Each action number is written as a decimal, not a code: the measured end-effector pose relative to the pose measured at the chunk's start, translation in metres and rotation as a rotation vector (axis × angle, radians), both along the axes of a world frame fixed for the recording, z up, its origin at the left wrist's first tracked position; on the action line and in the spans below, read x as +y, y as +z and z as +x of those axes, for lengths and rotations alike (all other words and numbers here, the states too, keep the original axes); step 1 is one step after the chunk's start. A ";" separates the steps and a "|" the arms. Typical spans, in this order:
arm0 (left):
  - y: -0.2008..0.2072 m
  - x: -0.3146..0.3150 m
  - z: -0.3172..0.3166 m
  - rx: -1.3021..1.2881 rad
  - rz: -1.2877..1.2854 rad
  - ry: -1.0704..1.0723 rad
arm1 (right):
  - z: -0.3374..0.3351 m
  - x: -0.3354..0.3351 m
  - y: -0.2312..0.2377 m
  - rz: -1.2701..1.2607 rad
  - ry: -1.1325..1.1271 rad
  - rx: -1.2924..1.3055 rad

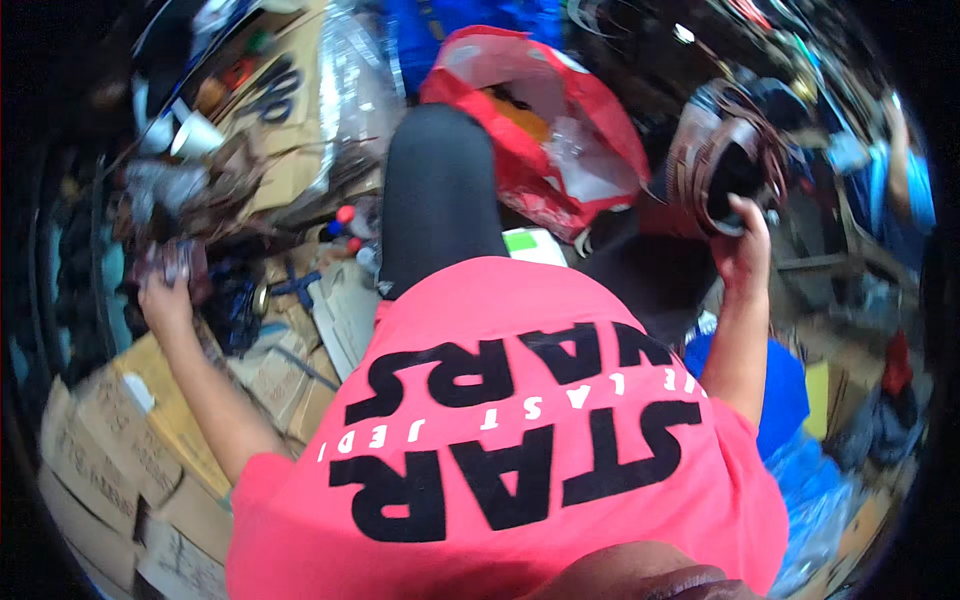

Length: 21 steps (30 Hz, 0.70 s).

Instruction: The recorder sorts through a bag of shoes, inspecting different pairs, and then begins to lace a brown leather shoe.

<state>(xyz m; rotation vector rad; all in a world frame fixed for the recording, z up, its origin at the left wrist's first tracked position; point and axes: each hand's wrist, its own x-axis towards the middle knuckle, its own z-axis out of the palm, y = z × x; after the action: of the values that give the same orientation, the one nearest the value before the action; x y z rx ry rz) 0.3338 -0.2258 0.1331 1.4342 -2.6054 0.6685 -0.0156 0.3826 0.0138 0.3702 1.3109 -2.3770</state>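
Observation:
Out to the left, my left hand (166, 298) is closed around a small dark red-brown item (196, 272), blurred, so its kind is unclear. Beside that hand lie a dark bundle (236, 312) and brown scraps (250, 185). My right hand (745, 250) is raised at the right, its fingers and thumb gripping the lower edge of a coil of brown straps (690, 165), which look like leather. The coil forms loops with a dark opening in the middle. Right of my left knee stands an open red plastic bag (610, 140) with an orange item (515, 115) and clear plastic inside.
Flattened cardboard (110, 450) covers the lower left, with a cardboard box (285, 110) farther up. White cups (195, 135) sit near the box. A blue bag (785, 395) lies below my right forearm. At the far right shows another person's arm (897, 150).

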 end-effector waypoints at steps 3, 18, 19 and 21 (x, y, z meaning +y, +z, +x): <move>-0.004 0.024 -0.022 -0.128 0.112 0.067 | -0.005 0.008 0.007 -0.047 -0.017 0.022; 0.067 -0.057 -0.095 -0.209 0.589 -0.059 | 0.115 0.187 0.028 0.503 -0.375 -0.122; 0.068 -0.040 -0.115 -0.238 0.492 -0.134 | 0.126 0.183 0.032 0.533 -0.280 -0.122; 0.062 -0.019 -0.141 -0.154 0.642 -0.092 | 0.152 0.178 0.034 0.598 -0.219 -0.245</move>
<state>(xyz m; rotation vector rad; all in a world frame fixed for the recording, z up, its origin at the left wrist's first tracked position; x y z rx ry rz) 0.1927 -0.2445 0.1955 1.4152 -3.1555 -0.1000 0.1361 0.5610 0.0477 0.9849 1.9147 -1.9619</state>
